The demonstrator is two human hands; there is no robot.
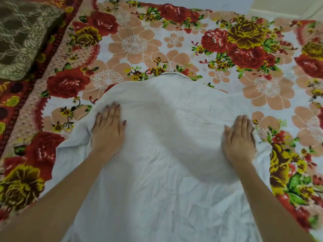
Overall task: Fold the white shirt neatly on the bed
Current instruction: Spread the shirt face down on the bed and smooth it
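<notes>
the white shirt [166,172] lies spread on the floral bedsheet [139,41] with its collar [173,74] at the far end and its body running from the collar down toward the person. the left hand [108,126] rests flat on the cloth below and left of the collar, fingers straight and close together, gripping nothing. the right hand [238,137] lies the same way below and right of the collar, at the shirt's side edge. left of the collar, just outside the left hand, the fabric is bunched into a thick ridge, and the body below the collar is full of fine creases. the likely trouble is pressing those creases and that ridge into the fold, leaving a lumpy side. if the hands sit at unequal reach from the collar, the side folds would probably come out lopsided. a brown patterned pillow [21,35] sits far left of the collar.
</notes>
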